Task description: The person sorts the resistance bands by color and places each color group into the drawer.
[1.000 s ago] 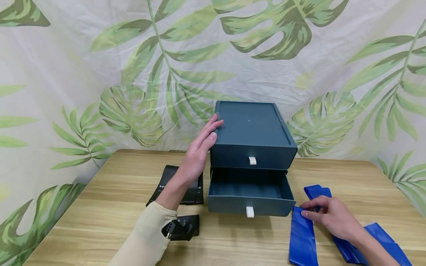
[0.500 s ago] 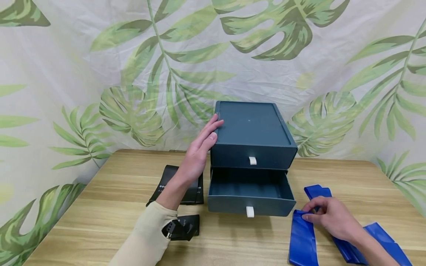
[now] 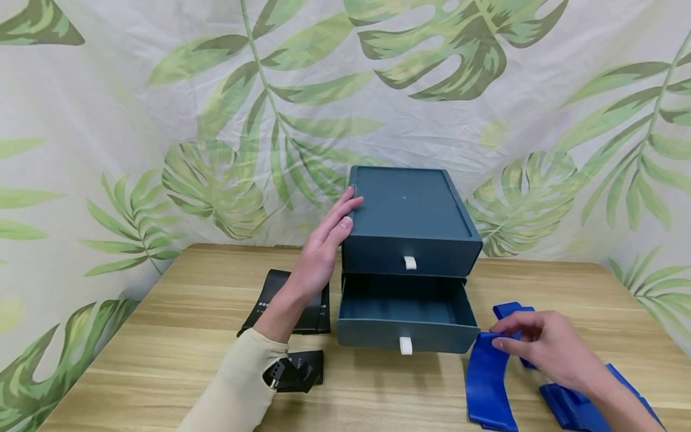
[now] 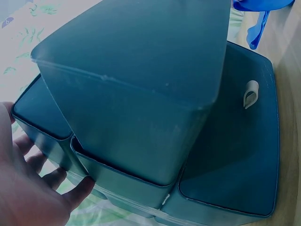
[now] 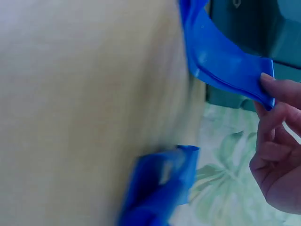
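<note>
Has just lifted the upper end of 1 blue resistance band [image 3: 488,381] at the lower right of the frame, bowing a strip seen lying flatter a moment ago. Pinches that end between thumb and fingertips of the right hand [image 3: 561,348], just beside the right corner of the pulled-out lower drawer [image 3: 372,333]. Leaves the other blue bands [image 3: 574,408] farther right. Keeps the left hand [image 3: 321,243] against the left side of the 2-drawer organizer [image 3: 410,201], mid-frame, fingers nearly straight, gripping nothing. Amounts, by judgement, to picking up 1 band with the organizer steadied.
</note>
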Available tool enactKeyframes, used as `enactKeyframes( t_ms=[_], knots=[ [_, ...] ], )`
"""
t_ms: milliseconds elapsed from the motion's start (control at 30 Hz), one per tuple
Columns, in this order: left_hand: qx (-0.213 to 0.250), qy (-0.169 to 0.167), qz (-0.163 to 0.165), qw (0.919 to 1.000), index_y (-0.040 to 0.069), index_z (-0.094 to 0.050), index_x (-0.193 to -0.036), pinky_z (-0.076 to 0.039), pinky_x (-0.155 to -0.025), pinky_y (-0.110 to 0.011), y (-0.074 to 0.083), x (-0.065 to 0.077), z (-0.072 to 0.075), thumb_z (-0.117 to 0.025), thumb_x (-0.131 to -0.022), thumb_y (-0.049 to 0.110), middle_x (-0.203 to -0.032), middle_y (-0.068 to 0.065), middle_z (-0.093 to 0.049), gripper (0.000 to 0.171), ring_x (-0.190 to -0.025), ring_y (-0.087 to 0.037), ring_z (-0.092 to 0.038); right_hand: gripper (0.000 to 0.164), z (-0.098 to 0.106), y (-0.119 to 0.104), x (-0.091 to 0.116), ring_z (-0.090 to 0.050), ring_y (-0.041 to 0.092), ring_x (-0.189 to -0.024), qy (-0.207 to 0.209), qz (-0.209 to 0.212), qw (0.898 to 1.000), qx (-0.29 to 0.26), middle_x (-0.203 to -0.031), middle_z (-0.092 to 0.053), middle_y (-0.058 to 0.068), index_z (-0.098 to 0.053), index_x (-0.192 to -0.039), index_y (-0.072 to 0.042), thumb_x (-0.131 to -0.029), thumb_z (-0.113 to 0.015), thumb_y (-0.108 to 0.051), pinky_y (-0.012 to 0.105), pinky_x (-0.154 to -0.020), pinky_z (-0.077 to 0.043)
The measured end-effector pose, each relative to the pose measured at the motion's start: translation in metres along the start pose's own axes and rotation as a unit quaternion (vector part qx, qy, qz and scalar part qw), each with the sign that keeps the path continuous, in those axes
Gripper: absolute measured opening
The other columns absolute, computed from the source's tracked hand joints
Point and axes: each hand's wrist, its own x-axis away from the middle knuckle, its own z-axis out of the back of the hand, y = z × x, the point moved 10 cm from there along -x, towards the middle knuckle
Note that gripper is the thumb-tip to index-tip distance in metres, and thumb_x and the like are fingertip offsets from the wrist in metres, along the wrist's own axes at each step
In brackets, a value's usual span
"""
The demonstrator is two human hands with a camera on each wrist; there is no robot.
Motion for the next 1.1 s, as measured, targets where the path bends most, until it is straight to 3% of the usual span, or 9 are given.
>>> enactKeyframes(
  t_ms=[233,467,600,800,1100],
  knots=[
    [0.001,0.003,0.003,1.0000,0.016,-0.043,-0.163,-0.015,-0.134,-0.055,-0.002,0.000,0.000,-0.037,-0.116,0.030,-0.179,0.008,-0.018,0.049,-0.167,-0.012,-0.012,0.016,0.020,-0.029,0.007,-0.058,0.008,-0.073,0.049,0.041,0.998,-0.004,-0.087,-0.074,-0.005,-0.082,-0.107,-0.016,-0.092,-0.084,-0.021,0.024,-0.062,-0.050],
    [0.000,0.003,0.001,1.0000,0.016,-0.043,-0.163,-0.015,-0.134,-0.056,-0.001,0.000,0.000,-0.036,-0.116,0.030,-0.179,0.008,-0.018,0.049,-0.167,-0.013,-0.012,0.012,0.049,-0.052,0.010,-0.059,0.008,-0.072,0.112,0.073,0.991,-0.001,-0.081,-0.071,-0.010,-0.082,-0.102,-0.022,-0.091,-0.085,-0.021,0.025,-0.058,-0.046],
    [-0.003,0.003,0.001,1.0000,0.017,-0.043,-0.162,-0.015,-0.134,-0.054,-0.001,0.000,0.000,-0.037,-0.116,0.031,-0.179,0.009,-0.019,0.049,-0.166,-0.012,-0.012,0.012,0.062,-0.062,0.013,-0.059,0.009,-0.074,0.133,0.092,0.987,-0.014,-0.082,-0.070,-0.010,-0.082,-0.101,-0.021,-0.090,-0.086,-0.017,0.025,-0.056,-0.046],
    [-0.004,0.002,0.002,1.0000,0.016,-0.043,-0.162,-0.014,-0.134,-0.054,-0.001,0.000,-0.001,-0.036,-0.116,0.031,-0.179,0.008,-0.019,0.049,-0.166,-0.012,-0.012,0.013,0.083,-0.080,0.018,-0.059,0.007,-0.072,0.159,0.113,0.981,0.008,-0.084,-0.072,-0.011,-0.083,-0.102,-0.022,-0.090,-0.086,-0.017,0.026,-0.053,-0.043],
    [0.002,0.004,-0.002,1.0000,0.015,-0.043,-0.162,-0.014,-0.134,-0.056,0.000,-0.001,0.000,-0.036,-0.116,0.029,-0.179,0.006,-0.019,0.049,-0.167,-0.014,-0.013,0.017,0.114,-0.114,0.027,-0.058,0.003,-0.073,0.208,0.164,0.964,0.027,-0.086,-0.072,-0.020,-0.083,-0.101,-0.022,-0.089,-0.086,-0.010,0.021,-0.056,-0.043]
  ],
)
